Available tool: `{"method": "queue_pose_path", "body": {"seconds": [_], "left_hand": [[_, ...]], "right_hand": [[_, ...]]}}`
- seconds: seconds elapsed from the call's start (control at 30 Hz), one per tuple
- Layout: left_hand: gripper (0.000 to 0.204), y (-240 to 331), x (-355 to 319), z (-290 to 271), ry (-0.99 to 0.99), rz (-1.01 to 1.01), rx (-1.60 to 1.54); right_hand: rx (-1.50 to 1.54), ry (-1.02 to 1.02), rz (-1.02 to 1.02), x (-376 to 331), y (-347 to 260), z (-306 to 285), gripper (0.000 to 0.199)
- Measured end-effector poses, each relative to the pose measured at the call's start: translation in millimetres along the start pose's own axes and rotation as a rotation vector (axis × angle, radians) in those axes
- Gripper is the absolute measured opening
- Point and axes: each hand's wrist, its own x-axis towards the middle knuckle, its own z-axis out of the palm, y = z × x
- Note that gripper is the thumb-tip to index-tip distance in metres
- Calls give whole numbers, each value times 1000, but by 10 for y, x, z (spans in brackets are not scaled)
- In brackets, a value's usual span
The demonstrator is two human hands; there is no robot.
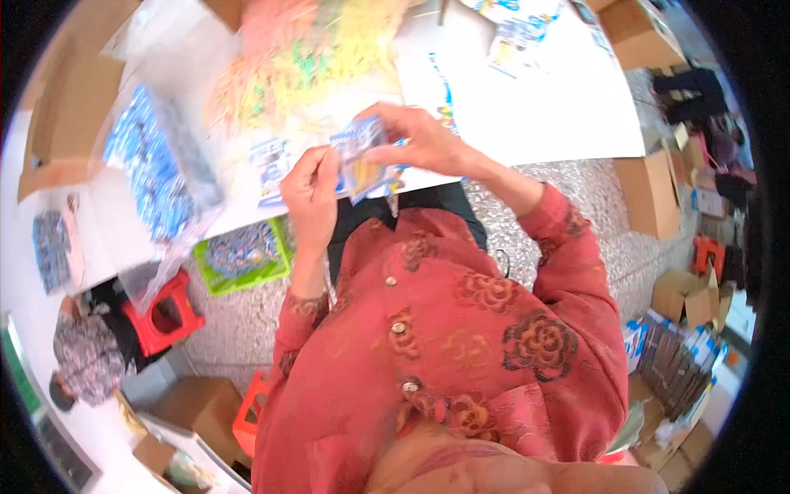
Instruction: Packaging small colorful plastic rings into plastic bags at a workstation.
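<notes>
In front of my body, at the near edge of the white table, my right hand (420, 142) grips a small blue-and-clear packet (360, 160) with something yellow showing inside it. My left hand (313, 188) has its thumb and fingers pinched together at the packet's left edge. Whether those fingers hold the packet's edge or another small piece is too blurred to make out. Another blue-and-white packet (271, 170) lies on the table just left of my left hand. Beyond both hands spreads a heap of thin yellow, pink and green strips (304, 70).
A clear bag of blue packets (148, 165) lies on the table's left. Below the edge stands a green basket (284, 272) of small packets, near a red stool (169, 313). More packets (522, 45) lie far right. Another person (86, 354) is at the left; cardboard boxes (650, 193) stand right.
</notes>
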Motion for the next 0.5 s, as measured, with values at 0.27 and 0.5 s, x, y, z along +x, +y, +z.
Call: {"method": "queue_pose_path", "body": {"seconds": [0.27,0.5], "left_hand": [[18,-188,6,-144,-64,-120,-180],[22,-665,8,-774,199,-82,272]], "right_hand": [[-253,289,61,-65,282,-665,26],[-745,693,242,-341,1133,-2138,37]]}}
